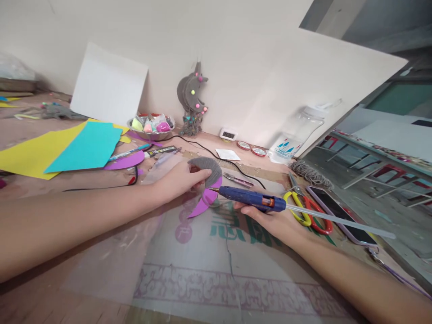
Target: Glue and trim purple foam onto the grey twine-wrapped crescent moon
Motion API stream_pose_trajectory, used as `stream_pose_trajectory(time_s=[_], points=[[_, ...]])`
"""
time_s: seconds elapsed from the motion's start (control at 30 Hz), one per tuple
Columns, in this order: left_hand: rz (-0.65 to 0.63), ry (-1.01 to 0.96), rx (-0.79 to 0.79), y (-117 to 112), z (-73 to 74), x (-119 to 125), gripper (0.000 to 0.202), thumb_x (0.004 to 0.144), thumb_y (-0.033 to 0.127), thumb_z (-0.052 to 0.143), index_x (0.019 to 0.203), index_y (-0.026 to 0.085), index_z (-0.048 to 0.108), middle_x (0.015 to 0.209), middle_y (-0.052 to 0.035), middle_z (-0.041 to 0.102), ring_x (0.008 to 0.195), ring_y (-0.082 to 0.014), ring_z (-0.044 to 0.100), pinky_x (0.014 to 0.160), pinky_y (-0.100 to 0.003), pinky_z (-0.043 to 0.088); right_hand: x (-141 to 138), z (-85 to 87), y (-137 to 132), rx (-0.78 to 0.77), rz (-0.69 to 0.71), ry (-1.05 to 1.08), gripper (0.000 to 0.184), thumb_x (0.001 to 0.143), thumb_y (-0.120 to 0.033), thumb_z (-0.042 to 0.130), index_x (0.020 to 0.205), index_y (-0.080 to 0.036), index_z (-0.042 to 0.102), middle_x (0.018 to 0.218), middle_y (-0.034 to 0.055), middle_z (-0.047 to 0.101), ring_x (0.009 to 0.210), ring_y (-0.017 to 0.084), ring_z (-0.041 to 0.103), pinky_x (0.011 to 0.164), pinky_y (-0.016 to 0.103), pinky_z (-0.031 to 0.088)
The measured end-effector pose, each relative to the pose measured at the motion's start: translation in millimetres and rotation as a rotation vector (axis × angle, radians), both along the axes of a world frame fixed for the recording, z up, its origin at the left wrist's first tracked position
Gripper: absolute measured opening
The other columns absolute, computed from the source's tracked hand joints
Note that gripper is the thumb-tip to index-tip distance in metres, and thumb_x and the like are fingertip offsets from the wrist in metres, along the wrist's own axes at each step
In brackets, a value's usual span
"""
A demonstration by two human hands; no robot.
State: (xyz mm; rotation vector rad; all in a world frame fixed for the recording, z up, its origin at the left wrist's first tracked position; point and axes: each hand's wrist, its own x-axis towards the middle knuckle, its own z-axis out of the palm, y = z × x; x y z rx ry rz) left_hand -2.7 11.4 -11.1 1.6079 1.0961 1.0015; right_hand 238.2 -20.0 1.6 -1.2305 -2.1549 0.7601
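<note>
My left hand [184, 180] pinches the upper left part of a purple crescent [201, 206] whose upper part is covered with grey yarn [211, 167]. In my right hand [263, 216] is a blue hot glue gun [249, 196], its metal nozzle pointing left at the crescent's purple surface. Whether the nozzle touches the crescent I cannot tell. A long translucent glue stick [340, 219] sticks out of the gun's rear. Both hands are above a printed plastic sheet [189, 256] on the table.
Scissors [308, 207] with yellow and red handles and a phone [340, 213] lie at the right, near the bottle [292, 135]. Yellow and cyan sheets [83, 146] lie left of a bowl [151, 130]. A decorated grey moon [194, 92] hangs behind; a black cord [216, 150] crosses the table.
</note>
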Motion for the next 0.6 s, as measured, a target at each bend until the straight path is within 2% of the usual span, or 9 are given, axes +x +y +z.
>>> stream_pose_trajectory(time_s=[0.2, 0.6], points=[[0.061, 0.079, -0.005, 0.2, 0.8, 0.3, 0.031, 0.076, 0.039, 0.051, 0.054, 0.017, 0.047, 0.05, 0.0026, 0.049, 0.046, -0.0094, 0.043, 0.046, -0.023, 0.034, -1.7, 2.6, -0.3, 0.044, -0.021, -0.107, 0.028, 0.075, -0.046, 0.062, 0.07, -0.019, 0.055, 0.063, -0.0006, 0.057, 0.059, 0.014, 0.054, 0.054, 0.025, 0.043], [0.036, 0.091, 0.045, -1.8, 2.5, 1.6, 0.03, 0.077, 0.037, 0.05, 0.056, 0.017, 0.048, 0.05, 0.0023, 0.051, 0.042, -0.0087, 0.045, 0.04, -0.021, 0.033, -3.0, 0.9, 1.2, 0.103, -0.041, -0.178, 0.03, 0.073, -0.048, 0.064, 0.07, -0.02, 0.054, 0.062, -0.001, 0.057, 0.061, 0.014, 0.053, 0.055, 0.024, 0.041]])
